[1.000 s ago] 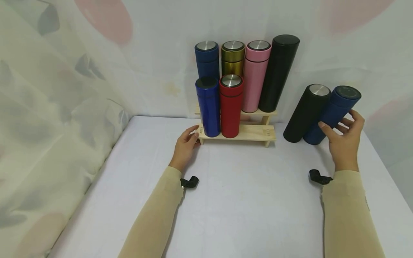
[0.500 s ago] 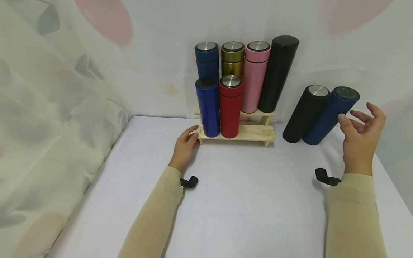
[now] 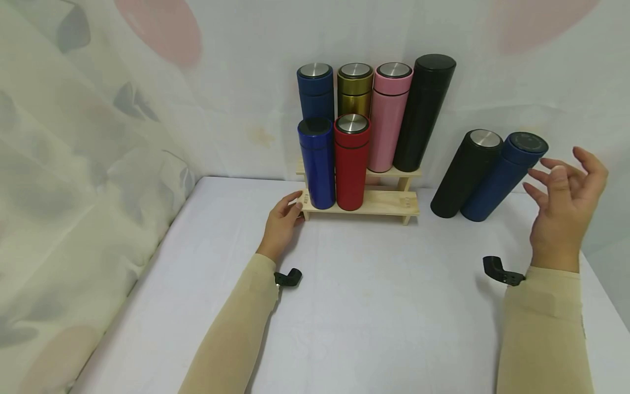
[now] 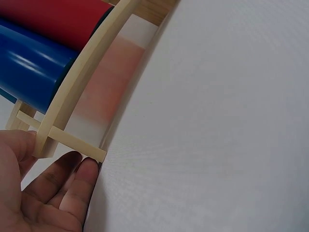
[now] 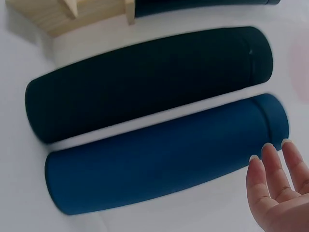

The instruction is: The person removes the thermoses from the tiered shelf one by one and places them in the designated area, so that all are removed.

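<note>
My left hand (image 3: 280, 227) holds the left end of the lower step of a wooden rack (image 3: 389, 203); in the left wrist view its thumb and fingers (image 4: 79, 186) lie around the rack's end. A glossy blue bottle (image 3: 320, 164) and a red bottle (image 3: 351, 169) stand on that step. At the right, my right hand (image 3: 563, 213) is raised beside a dark blue bottle (image 3: 502, 178), holding nothing, its fingers loosely bent near the bottle's lid. That bottle stands close to a black bottle (image 3: 460, 178) with a silver-topped lid.
On the rack's upper step stand another blue bottle (image 3: 316, 98), a gold bottle (image 3: 355, 93), a pink bottle (image 3: 389, 123) and a tall black bottle (image 3: 424, 115). A white cloth covers the table (image 3: 384, 301). Patterned fabric (image 3: 98, 164) hangs at the left and behind.
My right hand has come off the dark blue bottle and moved to the right, its fingers spread from their earlier hold. My left hand has stayed at the rack's end.
</note>
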Demonstrator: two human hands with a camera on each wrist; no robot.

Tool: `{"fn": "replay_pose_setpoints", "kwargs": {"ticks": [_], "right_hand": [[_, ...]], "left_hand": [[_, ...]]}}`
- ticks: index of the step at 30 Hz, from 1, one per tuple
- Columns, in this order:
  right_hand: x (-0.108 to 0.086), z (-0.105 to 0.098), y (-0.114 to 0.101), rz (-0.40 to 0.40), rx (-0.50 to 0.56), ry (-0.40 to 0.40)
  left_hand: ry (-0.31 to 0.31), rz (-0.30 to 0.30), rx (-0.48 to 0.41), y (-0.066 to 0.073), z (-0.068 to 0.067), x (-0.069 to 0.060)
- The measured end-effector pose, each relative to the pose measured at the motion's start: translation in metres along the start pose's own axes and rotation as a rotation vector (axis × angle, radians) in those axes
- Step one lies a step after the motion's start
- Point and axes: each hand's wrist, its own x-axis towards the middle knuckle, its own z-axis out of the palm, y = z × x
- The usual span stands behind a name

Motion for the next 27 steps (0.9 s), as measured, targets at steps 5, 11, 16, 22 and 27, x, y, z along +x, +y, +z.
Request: {"fn": "replay_pose_setpoints", "kwargs": {"ticks": [5,11,16,22,27], "right_hand": [[-0.007,0.012,-0.009,-0.034,0.174,-0.040],[-0.017,0.030,-0.011,-0.067,0.336,-0.119],[-0.024,0.042,-0.005,-0.060,0.370,-0.201],[-0.034,0.055,0.002,-0.028,0.289,-0.319],[-0.041,0.064,0.005,0.006,0.185,-0.422]], "left_hand": [[0.006,0.000,0.004,0.000,0.001,0.000],[0.011,-0.003,0.018,-0.001,0.001,-0.001],[0.015,-0.004,0.019,-0.001,0.001,-0.001],[0.009,-0.012,0.026,0.001,0.001,-0.001],[0.010,-0.017,0.025,0.003,0.002,-0.002]]}}
